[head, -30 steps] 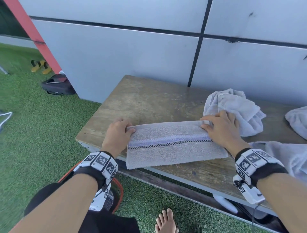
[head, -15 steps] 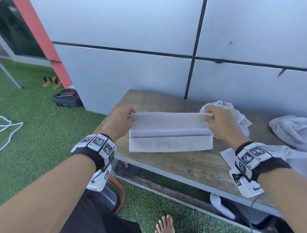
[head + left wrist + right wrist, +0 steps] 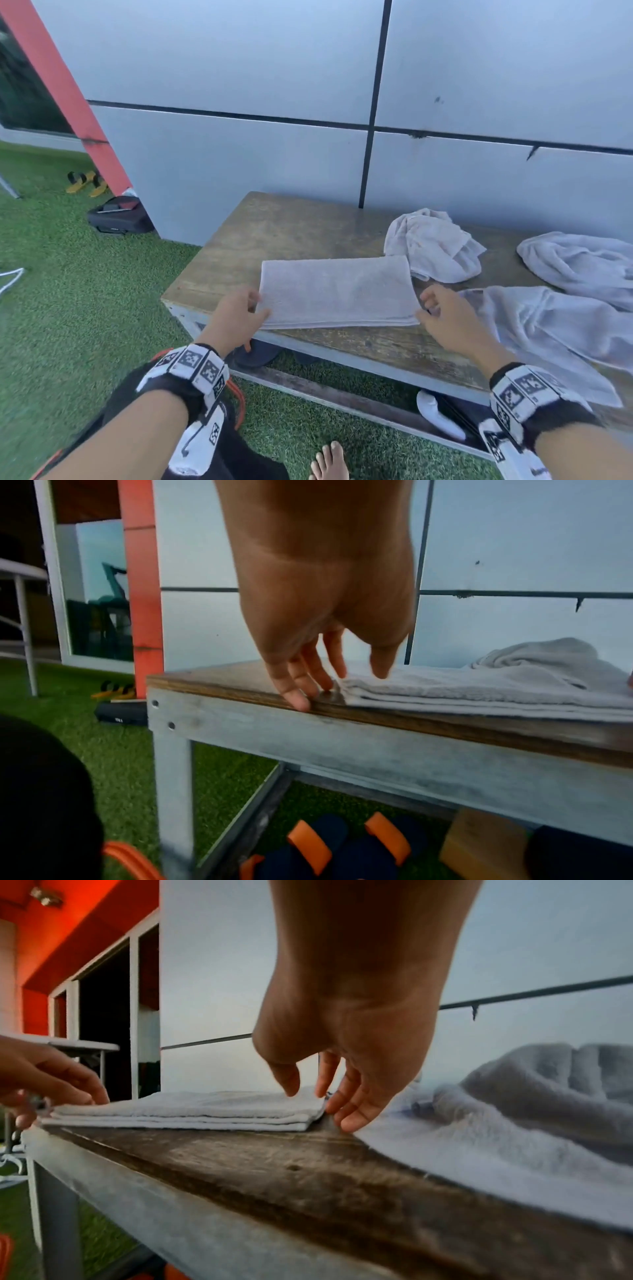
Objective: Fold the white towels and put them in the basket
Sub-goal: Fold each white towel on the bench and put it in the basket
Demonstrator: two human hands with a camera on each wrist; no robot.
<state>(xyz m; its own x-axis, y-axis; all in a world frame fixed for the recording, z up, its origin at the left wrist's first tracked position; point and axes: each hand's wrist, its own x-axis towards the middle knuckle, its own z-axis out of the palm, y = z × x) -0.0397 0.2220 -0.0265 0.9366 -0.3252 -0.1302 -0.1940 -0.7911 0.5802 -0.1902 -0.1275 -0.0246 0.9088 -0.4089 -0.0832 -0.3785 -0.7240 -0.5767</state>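
A white towel, folded into a flat rectangle of several layers, lies near the front edge of the wooden bench. My left hand is at the towel's near-left corner. Its fingers are straight, their tips touch the bench top, and the thumb hovers over the towel. At the near-right corner my right hand is open, fingertips down beside the towel's edge. Neither hand holds anything. An orange-rimmed black basket shows partly under my left forearm.
Three unfolded towels lie to the right: a crumpled one, a heap at the far right, and a spread one by my right wrist. A grey wall backs the bench. Sandals sit below it on green turf.
Half a second ago both hands held the towel up by its top edge. Now it lies folded flat on the bench, stripe hidden, and both hands have let go.
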